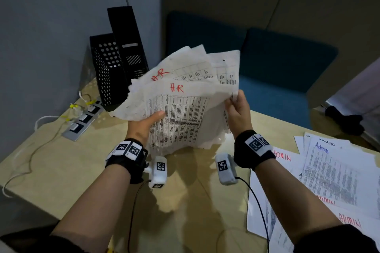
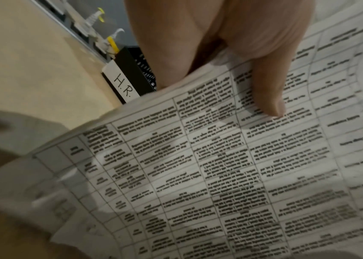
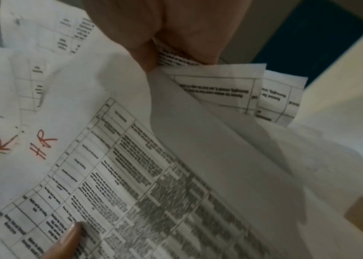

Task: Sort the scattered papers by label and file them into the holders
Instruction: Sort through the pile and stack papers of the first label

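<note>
Above the tan desk [image 1: 61,160] | both hands' fingers pinch crumpled HR sheets [image 1: 181,104] | perforated black holders [image 1: 109,68] behind

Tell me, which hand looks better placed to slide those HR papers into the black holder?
Probably the left hand: it grips the HR papers on the side nearest the holder labelled H.R. The right hand pinches their far edge, farther away.

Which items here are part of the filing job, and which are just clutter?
Job: HR papers gripped by left hand and right hand; Admin papers; black holders, one labelled H.R..
Lying about: power strip, white cable, blue seat.
</note>
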